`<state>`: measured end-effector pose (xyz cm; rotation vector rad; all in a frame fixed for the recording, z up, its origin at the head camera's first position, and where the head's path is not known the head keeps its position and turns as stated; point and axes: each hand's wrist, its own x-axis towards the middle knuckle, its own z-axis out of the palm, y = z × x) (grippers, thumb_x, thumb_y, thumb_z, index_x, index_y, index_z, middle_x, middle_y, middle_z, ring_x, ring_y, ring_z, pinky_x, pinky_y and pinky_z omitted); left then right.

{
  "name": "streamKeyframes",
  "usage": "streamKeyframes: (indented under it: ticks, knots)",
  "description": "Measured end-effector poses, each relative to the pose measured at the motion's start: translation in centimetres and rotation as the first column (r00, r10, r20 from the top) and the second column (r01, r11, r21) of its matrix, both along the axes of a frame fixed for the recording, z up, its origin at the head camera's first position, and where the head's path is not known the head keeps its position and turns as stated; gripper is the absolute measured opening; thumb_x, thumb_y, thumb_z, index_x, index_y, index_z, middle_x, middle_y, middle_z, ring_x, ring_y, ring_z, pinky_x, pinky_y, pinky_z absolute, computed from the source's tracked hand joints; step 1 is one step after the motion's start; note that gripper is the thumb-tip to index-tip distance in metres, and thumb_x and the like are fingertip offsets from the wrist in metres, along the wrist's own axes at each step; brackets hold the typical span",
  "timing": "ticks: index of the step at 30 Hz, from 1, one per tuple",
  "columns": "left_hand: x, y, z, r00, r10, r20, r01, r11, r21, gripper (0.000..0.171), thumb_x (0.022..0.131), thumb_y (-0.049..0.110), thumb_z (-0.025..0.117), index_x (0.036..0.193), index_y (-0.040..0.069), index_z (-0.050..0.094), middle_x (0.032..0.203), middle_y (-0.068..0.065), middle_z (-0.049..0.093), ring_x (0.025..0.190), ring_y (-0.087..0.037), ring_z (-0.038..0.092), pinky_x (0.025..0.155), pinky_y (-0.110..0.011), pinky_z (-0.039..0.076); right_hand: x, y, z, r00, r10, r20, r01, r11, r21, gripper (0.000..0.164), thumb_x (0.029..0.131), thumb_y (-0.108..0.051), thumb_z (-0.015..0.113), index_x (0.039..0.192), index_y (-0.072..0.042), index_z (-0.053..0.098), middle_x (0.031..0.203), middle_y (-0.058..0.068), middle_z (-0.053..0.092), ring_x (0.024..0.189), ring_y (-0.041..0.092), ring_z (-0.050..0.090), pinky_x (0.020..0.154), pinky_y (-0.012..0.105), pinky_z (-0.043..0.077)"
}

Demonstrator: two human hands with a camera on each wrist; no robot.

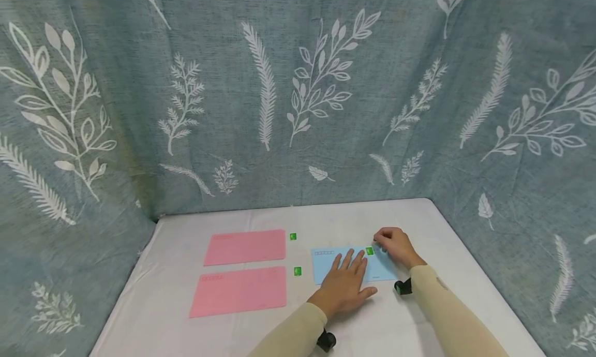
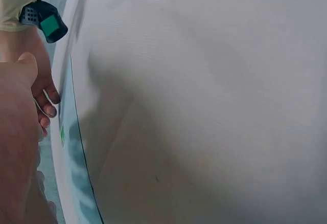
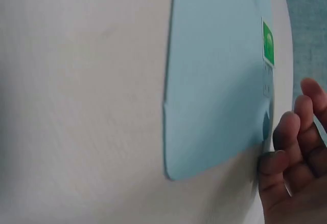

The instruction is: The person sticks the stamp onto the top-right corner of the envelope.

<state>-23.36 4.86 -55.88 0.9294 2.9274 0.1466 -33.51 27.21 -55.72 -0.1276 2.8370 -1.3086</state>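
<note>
A light blue envelope (image 1: 386, 267) lies on the white table, with a green stamp (image 1: 370, 251) near its top right. My left hand (image 1: 345, 289) rests on the envelope with its fingers spread. At the envelope's upper right edge, just right of the stamp, is my right hand (image 1: 396, 244), its fingers loosely bent. The right wrist view shows the fingers (image 3: 287, 127) beside the envelope's edge, with nothing seen between them. In the left wrist view, part of the left hand (image 2: 18, 132) blocks much of the blue envelope (image 2: 79, 183).
Two pink envelopes (image 1: 247, 247) lie one before the other on the left. Two green stamps (image 1: 293, 236) sit by their right ends. A patterned grey-green cloth (image 1: 279, 98) hangs behind and beside the table (image 1: 153, 295). Black cameras (image 1: 403, 286) are strapped at both wrists.
</note>
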Motion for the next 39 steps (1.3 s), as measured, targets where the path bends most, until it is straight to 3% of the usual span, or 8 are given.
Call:
streamKeyframes:
  ticks: [6, 11, 18, 24, 30, 39]
  knots:
    - [0.6, -1.2, 0.6, 0.999, -0.021, -0.039, 0.022, 1.000, 0.012, 0.080, 0.113, 0.066, 0.030, 0.173, 0.013, 0.028, 0.181, -0.003, 0.015, 0.166, -0.027, 0.010, 0.132, -0.050, 0.015, 1.1, -0.8, 1.3, 0.994, 0.010, -0.112, -0.003, 0.998, 0.068, 0.024, 0.108, -0.022, 0.066, 0.113, -0.002, 0.080, 0.112, 0.012, 0.077, 0.108, 0.033, 0.068, 0.098, 0.054, 0.053]
    - [1.2, -3.1, 1.2, 0.999, -0.007, -0.054, 0.009, 0.999, 0.042, 0.079, 0.114, 0.063, 0.033, 0.174, 0.013, 0.025, 0.182, -0.005, 0.013, 0.167, -0.029, 0.008, 0.132, -0.052, 0.013, 2.0, -2.2, 2.5, 0.982, 0.065, -0.176, -0.052, 0.996, 0.074, 0.035, 0.109, -0.028, 0.067, 0.131, -0.001, 0.075, 0.139, 0.021, 0.069, 0.137, 0.044, 0.058, 0.112, 0.065, 0.045]
    - [2.8, -6.7, 1.6, 0.994, -0.005, -0.105, 0.011, 0.998, 0.057, 0.077, 0.114, 0.060, 0.037, 0.173, 0.010, 0.029, 0.180, -0.008, 0.018, 0.166, -0.031, 0.011, 0.131, -0.054, 0.014, 2.7, -4.8, 3.3, 0.952, 0.172, -0.254, -0.152, 0.984, 0.097, 0.037, 0.106, -0.027, 0.074, 0.131, 0.000, 0.075, 0.133, 0.018, 0.071, 0.126, 0.040, 0.065, 0.105, 0.061, 0.051]
    - [4.2, -10.0, 1.7, 0.993, 0.009, -0.114, 0.001, 0.996, 0.093, 0.078, 0.114, 0.058, 0.041, 0.172, 0.007, 0.029, 0.180, -0.011, 0.017, 0.165, -0.036, 0.013, 0.130, -0.060, 0.015, 3.3, -7.9, 3.6, 0.948, 0.231, -0.221, -0.215, 0.972, 0.093, 0.040, 0.106, -0.031, 0.074, 0.133, -0.002, 0.074, 0.136, 0.015, 0.071, 0.131, 0.038, 0.064, 0.108, 0.059, 0.050]
    - [4.0, -13.1, 2.0, 0.988, 0.083, -0.132, -0.063, 0.987, 0.149, 0.078, 0.114, 0.055, 0.046, 0.172, 0.006, 0.028, 0.181, -0.013, 0.014, 0.165, -0.039, 0.009, 0.129, -0.065, 0.013, 4.0, -10.3, 3.8, 0.938, 0.291, -0.190, -0.270, 0.954, 0.132, 0.048, 0.106, -0.034, 0.074, 0.142, -0.003, 0.070, 0.151, 0.016, 0.062, 0.144, 0.040, 0.053, 0.118, 0.062, 0.040]
    - [4.2, -18.9, 1.5, 0.965, 0.199, -0.173, -0.142, 0.945, 0.296, 0.076, 0.110, 0.045, 0.060, 0.167, -0.001, 0.037, 0.176, -0.021, 0.027, 0.162, -0.045, 0.017, 0.125, -0.071, 0.014, 4.7, -13.4, 3.3, 0.895, 0.401, -0.193, -0.364, 0.909, 0.200, 0.048, 0.105, -0.032, 0.075, 0.140, 0.001, 0.070, 0.150, 0.019, 0.063, 0.143, 0.040, 0.053, 0.117, 0.059, 0.043]
